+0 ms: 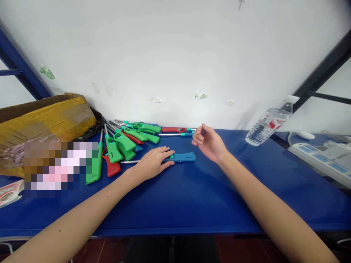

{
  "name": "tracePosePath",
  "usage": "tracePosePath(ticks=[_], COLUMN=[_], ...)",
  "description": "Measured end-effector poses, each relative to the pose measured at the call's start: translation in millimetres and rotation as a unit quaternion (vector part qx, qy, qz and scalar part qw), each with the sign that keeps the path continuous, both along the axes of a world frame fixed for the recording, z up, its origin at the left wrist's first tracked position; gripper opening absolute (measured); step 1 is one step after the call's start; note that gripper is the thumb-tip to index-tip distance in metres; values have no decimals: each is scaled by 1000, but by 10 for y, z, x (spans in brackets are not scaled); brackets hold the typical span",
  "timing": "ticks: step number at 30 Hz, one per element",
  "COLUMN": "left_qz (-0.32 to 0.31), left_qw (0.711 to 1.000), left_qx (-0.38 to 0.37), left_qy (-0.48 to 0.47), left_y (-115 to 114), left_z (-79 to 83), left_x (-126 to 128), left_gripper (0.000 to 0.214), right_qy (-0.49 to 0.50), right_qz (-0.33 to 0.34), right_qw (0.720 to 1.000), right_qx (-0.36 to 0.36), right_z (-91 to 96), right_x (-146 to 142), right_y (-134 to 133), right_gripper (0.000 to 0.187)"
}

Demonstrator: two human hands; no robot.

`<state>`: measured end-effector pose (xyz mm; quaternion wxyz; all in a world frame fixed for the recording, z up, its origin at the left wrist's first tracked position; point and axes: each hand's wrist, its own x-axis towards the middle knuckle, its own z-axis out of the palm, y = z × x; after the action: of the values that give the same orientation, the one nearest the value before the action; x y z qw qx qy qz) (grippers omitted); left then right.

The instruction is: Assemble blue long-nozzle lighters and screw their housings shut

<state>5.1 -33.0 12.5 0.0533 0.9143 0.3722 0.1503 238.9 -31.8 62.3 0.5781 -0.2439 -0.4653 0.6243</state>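
Note:
A blue long-nosed lighter (182, 157) lies flat on the blue table (192, 197). My left hand (153, 162) rests on it with the fingers stretched over its front half. My right hand (208, 142) hovers just behind the lighter's handle end, fingers curled loosely, and I see nothing in them. A pile of several green, red and blue lighters (128, 140) lies to the left of my hands against the wall. One red lighter (175, 129) lies alone behind my right hand.
A taped cardboard box (41, 124) sits at the far left. A tilted plastic water bottle (270, 122) stands at the right near the wall. A white power strip (320, 157) lies at the right edge. A blurred patch covers part of the left.

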Motion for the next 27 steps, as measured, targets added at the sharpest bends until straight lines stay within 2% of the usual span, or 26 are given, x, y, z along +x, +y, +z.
tracePosePath(ticks=[6,17,22,27], left_qz=[1,-3,-5,-1], left_qw=[1000,1000,1000,1000], left_qx=[1,-2,-4,-3], left_qy=[7,-5,2,5], left_y=[-8,-5,-14,-15], left_z=[17,8,25,23], left_x=[4,0,1,0], left_gripper=[46,46,46,46], right_qy=[-46,-17,-28,-33], right_qz=[-26,21,-1,-5], right_qw=[998,1000,1000,999], right_qx=[38,10,11,14], right_z=[-53,51,54,24], right_x=[-15,-30,-1,3], right_y=[-12,-69,-46,-27], right_gripper=[29,30,41,35])
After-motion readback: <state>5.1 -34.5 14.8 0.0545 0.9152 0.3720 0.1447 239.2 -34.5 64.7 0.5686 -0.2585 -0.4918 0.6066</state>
